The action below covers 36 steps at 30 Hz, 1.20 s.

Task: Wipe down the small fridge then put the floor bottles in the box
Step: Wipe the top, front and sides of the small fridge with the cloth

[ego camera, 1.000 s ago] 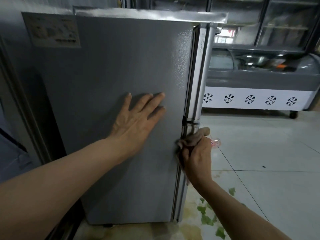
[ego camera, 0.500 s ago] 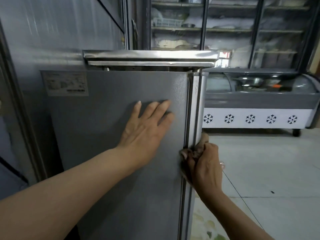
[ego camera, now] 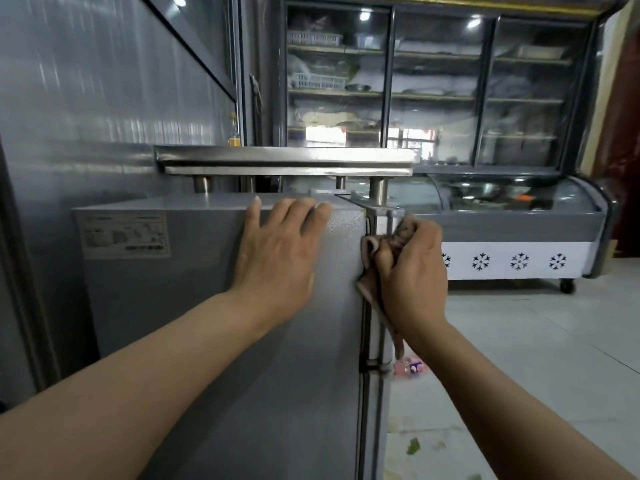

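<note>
Bottle (ego camera: 408, 368) half hidden behind fridge (ego camera: 242, 323) edge; right grip (ego camera: 412, 271) bunched around cloth (ego camera: 375, 271); left grip (ego camera: 277, 258) flat, wide.

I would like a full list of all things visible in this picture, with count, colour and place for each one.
fridge: one, grey, centre, side facing camera
label: one, white, fridge side, upper left
cloth: one, brown, on fridge front edge
shelf: one, steel, above fridge
bottle: one, pink, on floor behind fridge
freezer: one, grey and white, right background
cabinet: one, dark, glass doors, back wall
left hand: flat on fridge side, fingers over top edge
right hand: grips cloth
</note>
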{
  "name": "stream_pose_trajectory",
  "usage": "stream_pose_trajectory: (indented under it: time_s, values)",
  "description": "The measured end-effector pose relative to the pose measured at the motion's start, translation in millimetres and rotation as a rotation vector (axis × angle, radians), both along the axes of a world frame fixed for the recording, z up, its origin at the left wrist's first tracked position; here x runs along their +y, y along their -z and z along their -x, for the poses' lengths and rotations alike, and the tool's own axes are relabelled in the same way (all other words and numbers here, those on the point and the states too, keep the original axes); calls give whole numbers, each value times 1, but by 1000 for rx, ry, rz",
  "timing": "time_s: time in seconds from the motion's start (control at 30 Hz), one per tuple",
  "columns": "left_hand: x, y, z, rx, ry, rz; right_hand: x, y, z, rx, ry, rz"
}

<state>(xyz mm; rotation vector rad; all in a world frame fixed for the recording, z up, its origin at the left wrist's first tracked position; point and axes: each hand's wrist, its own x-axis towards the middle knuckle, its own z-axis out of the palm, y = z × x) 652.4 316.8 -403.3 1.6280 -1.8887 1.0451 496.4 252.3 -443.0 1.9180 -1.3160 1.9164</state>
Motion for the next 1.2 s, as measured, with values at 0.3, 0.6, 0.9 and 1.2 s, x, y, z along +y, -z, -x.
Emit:
stream_pose_trajectory:
  time_s: [0.3, 0.6, 0.9, 1.2]
  values:
    - [-7, -21, 1, 80, 114, 80, -1, -46, 12, 334, 37, 128]
    - [-5, -49, 2, 162, 157, -83, 12, -82, 23, 451, -63, -87]
    - [6, -100, 5, 233, 149, -548, 26, -135, 30, 458, -172, -734]
    - [5, -165, -17, 144, 138, -1019, 36, -205, 38, 248, -140, -1091]
